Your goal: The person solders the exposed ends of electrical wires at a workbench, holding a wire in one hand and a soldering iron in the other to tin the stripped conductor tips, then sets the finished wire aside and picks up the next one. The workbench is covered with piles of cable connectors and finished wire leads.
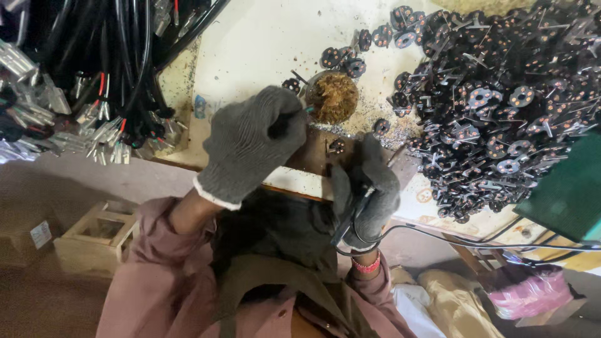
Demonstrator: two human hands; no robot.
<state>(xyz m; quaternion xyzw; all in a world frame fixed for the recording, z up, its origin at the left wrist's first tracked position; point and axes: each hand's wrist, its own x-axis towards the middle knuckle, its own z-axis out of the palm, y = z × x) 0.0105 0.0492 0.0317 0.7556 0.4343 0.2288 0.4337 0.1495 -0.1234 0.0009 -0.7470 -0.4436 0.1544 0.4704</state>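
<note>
My left hand [250,144], in a grey knit glove, is closed in a fist over the bench edge, and a thin teal-tipped piece [308,109] sticks out of it toward a small cup of brass-coloured wool [335,97]. My right hand [370,191], also gloved, grips a black pen-shaped tool [350,219] with a black cable [438,238] trailing to the right. Between the two hands a small black disc part with copper spots [336,147] lies on a brown block [313,156]. The tool's tip is hidden behind the glove.
A big heap of the same black disc parts with metal pins [501,100] covers the right of the white bench [263,44]. Bundles of black cables with metal terminals [94,81] hang at left. A green box [566,194] stands at right, a wooden crate [97,235] below left.
</note>
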